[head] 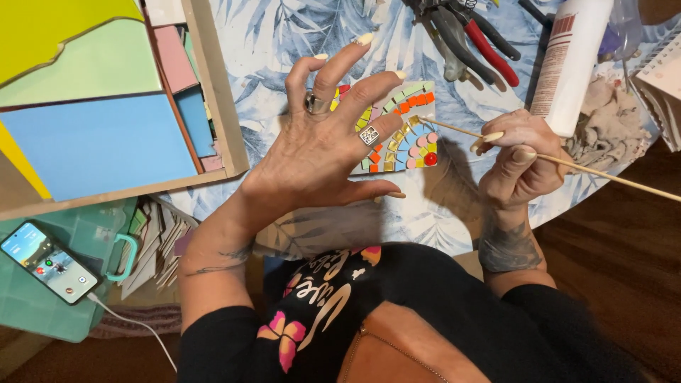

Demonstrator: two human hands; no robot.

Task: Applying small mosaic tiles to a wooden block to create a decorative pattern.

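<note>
wooden skewer (567,163) pinched in right hand (518,159), left hand (323,152) spread open, empty, over mosaic tile (408,135).

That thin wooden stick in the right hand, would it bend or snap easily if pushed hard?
The wooden stick looks very thin and long, so it probably flexes a little and could snap under hard pressure. It likely weighs almost nothing: the right hand pinches it with fingertips alone. Being round, it might roll if laid on the table.
</note>
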